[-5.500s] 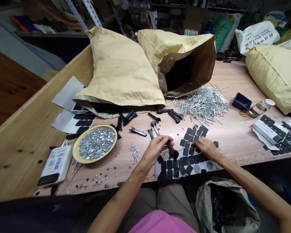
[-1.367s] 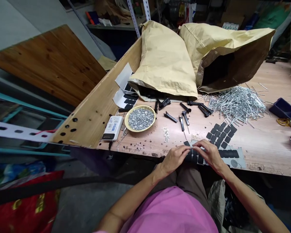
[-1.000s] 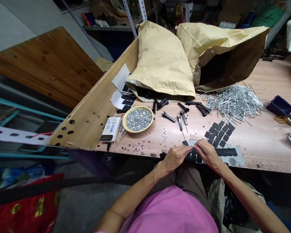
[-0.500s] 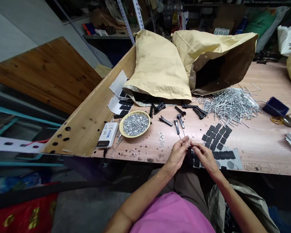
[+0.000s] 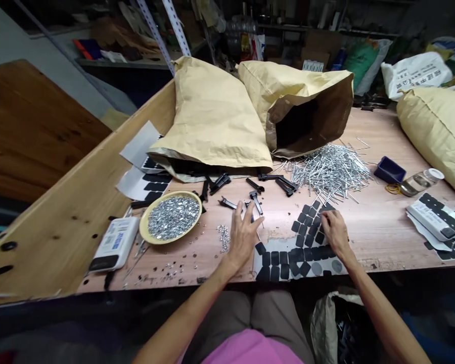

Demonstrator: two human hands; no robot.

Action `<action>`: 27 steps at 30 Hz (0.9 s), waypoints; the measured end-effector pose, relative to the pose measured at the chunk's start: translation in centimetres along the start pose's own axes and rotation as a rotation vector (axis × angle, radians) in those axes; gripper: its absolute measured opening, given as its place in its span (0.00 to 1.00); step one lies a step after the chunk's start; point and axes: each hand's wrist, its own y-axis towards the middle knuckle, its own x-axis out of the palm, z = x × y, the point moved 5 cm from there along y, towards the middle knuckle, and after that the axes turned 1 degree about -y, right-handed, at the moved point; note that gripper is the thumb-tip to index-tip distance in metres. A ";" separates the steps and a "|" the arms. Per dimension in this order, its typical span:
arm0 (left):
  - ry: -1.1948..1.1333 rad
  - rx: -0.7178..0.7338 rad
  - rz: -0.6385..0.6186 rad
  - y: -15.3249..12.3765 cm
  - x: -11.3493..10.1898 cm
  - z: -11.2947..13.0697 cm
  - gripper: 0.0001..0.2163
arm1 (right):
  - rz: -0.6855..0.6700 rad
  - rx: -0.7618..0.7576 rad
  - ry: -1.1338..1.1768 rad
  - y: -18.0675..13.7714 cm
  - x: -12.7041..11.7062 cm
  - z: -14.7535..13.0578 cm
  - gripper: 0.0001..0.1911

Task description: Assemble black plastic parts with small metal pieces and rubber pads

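My left hand reaches forward over the wooden table with its fingers spread, holding nothing; its fingertips are by black plastic clip parts. My right hand rests on a sheet of black adhesive pads, fingers curled down onto the pads; whether it grips one is hidden. A small heap of tiny metal pieces lies just left of my left hand.
A yellow dish of small metal nuts and a white box sit at left. A pile of metal pins lies before two tan paper sacks. A blue tray and another sack are at right. A bag sits below the table edge.
My hands were together at the table edge, working something small between the fingertips. Now they have parted: the left reaches open toward the black clips, the right has moved onto the pad sheet. The camera swung right.
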 end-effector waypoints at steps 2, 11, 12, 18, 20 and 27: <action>0.199 0.145 -0.061 0.1 0.2 -1.7 0.18 | 0.024 -0.092 -0.241 1.3 -0.5 2.4 0.15; 0.390 0.601 -0.189 0.3 2.0 -4.2 0.10 | -0.097 -0.457 -0.633 4.6 0.5 5.0 0.13; 0.395 0.637 -0.192 0.5 2.0 -4.2 0.10 | -0.112 -0.486 -0.651 4.7 0.6 5.1 0.13; 0.274 0.771 -0.163 0.7 1.4 -4.3 0.12 | -0.249 -0.791 -0.557 0.0 1.8 3.8 0.17; 0.204 0.788 -0.128 0.6 1.0 -3.6 0.13 | -0.314 -0.903 -0.449 -2.1 2.0 3.1 0.17; 0.046 0.785 0.000 -0.1 -0.5 2.2 0.11 | -0.278 -0.704 -0.414 -0.7 1.9 3.5 0.18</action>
